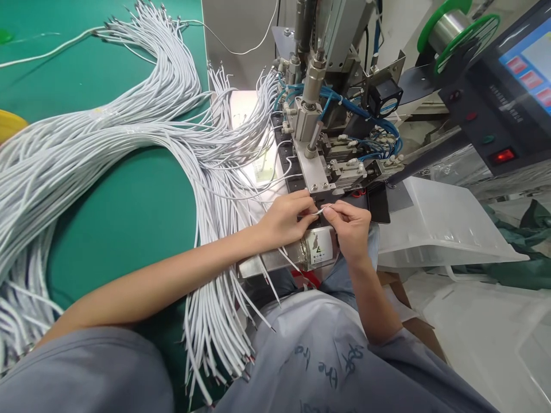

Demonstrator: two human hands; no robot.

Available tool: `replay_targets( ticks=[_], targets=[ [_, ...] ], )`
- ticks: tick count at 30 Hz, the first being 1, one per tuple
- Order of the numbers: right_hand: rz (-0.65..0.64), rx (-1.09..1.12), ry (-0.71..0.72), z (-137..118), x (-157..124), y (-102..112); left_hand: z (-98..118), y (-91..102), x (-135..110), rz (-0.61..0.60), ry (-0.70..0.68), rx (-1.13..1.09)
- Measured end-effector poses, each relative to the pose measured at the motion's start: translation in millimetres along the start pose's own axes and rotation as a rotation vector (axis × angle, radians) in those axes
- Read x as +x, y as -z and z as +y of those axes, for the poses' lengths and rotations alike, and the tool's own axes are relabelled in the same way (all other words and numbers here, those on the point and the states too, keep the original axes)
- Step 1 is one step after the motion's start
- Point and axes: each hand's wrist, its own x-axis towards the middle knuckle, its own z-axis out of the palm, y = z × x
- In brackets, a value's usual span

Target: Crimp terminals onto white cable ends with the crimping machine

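Observation:
My left hand (287, 219) and my right hand (352, 227) meet just in front of a metal machine head (316, 172). Both pinch the end of one thin white wire (322, 210) held between their fingertips, right at the machine's front block. The wire trails back down from my left hand towards the table edge. A large bundle of white wires (129, 137) lies fanned across the green table mat (129, 212) to the left, its ends hanging over the front edge near my lap.
The machine carries blue air hoses (379, 129) and a pneumatic cylinder (313, 86). A control panel with a touch screen (527, 66) and a red lit switch (503, 155) stands at right. A green spool (456, 28) sits behind. A clear plastic tray (443, 229) lies right of my hands.

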Motion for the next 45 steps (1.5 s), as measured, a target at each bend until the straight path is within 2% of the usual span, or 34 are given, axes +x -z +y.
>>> replay_targets(
  ticks=[4, 6, 9, 11, 13, 15, 17, 19, 22, 25, 29, 37, 45],
  targets=[
    [0.141, -0.141, 0.115, 0, -7, -11, -1, 0.0, 0, 0.002, -0.046, 0.094],
    [0.144, -0.274, 0.188, -2, -7, -9, -3, 0.2, -1, 0.004, -0.133, 0.241],
    [-0.027, -0.321, 0.193, -4, -2, 2, -6, 1.0, -1, -0.017, -0.271, 0.455],
    [-0.134, -0.252, 0.147, -4, 1, 7, -7, 0.9, -1, -0.013, -0.286, 0.506],
    [-0.13, -0.178, 0.125, -3, 2, 6, -8, -0.2, -2, 0.013, -0.233, 0.469],
    [-0.036, -0.132, 0.133, -1, 1, 1, -9, -1.7, -4, 0.024, -0.169, 0.374],
    [0.053, -0.105, 0.139, 2, -3, -5, -10, -3.0, -6, -0.01, -0.144, 0.274],
    [0.076, -0.098, 0.131, 5, -5, -7, -10, -3.5, -7, -0.08, -0.137, 0.228],
    [-0.006, -0.107, 0.065, 14, -3, 1, -8, -3.0, -7, -0.218, -0.118, 0.318],
    [-0.106, -0.075, -0.066, 28, 2, 13, -6, -2.1, -3, -0.372, -0.067, 0.457],
    [-0.135, -0.002, -0.194, 44, 8, 17, -5, -2.3, 1, -0.505, -0.03, 0.507],
    [-0.129, 0.131, -0.309, 52, 11, 5, -7, -4.6, -1, -0.499, -0.052, 0.515],
    [-0.262, 0.169, -0.322, 53, 14, 7, -11, -5.4, 0, -0.442, -0.221, 0.548]
  ],
)
